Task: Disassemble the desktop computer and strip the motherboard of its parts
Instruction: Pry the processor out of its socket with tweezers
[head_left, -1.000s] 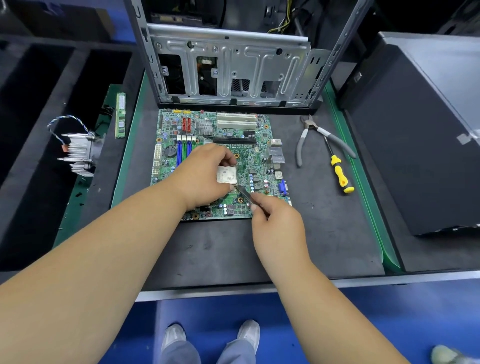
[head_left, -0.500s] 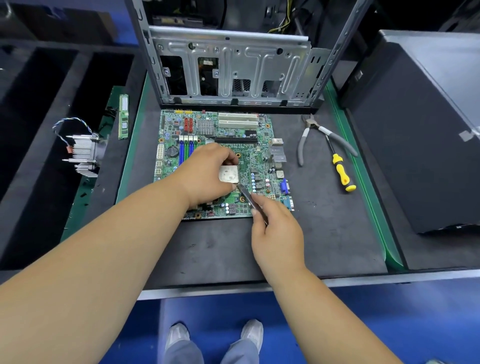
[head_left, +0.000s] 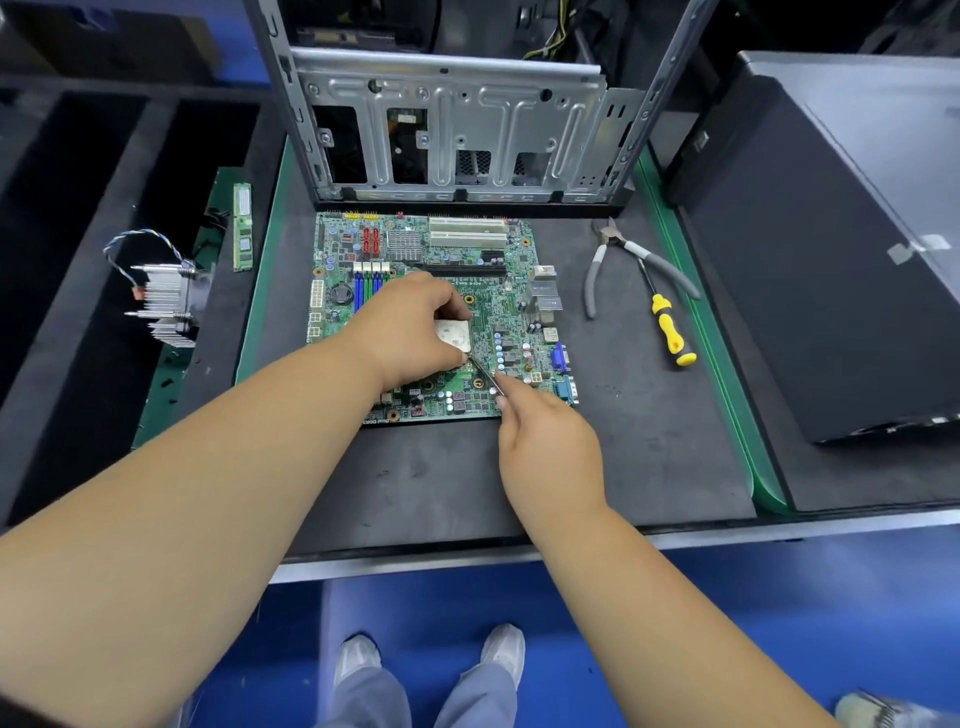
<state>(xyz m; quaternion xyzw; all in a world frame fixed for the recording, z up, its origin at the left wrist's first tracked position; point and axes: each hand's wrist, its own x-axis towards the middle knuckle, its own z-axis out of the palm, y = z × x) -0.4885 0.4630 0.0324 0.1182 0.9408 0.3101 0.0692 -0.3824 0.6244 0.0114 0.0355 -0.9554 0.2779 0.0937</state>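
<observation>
From the head camera, the motherboard (head_left: 441, 312) lies flat on a dark work mat (head_left: 597, 457), its far edge just in front of the bare metal computer case (head_left: 457, 130) that stands open at the back of the bench. The board is green and densely populated: two white expansion slots along the far edge, a black slot below them, a small finned silver heatsink, red connectors, blue and green memory slots on the left side, a round coin battery, and blue ports on the right edge.

Near the middle of the board sits the CPU (head_left: 454, 334), a square chip with a pale silver lid. The left hand (head_left: 410, 332) reaches over it from the left, fingers curled, thumb at the near edge and fingertips at the far edge, gripping the chip between them. Whether the chip is lifted clear of its socket cannot be told.

The right hand (head_left: 545, 441) rests at the near right corner of the board, fingers pinching a thin metal lever (head_left: 485, 374) that slants up and left; its far tip meets the near right corner of the chip, just beside the left thumb.

To the right of the board, on the mat, lie grey-handled pliers (head_left: 623, 265) and a yellow-handled screwdriver (head_left: 667, 325), touching each other. To the left lie a memory stick (head_left: 242, 227) and a finned cooler (head_left: 166, 301) with twisted wires.
</observation>
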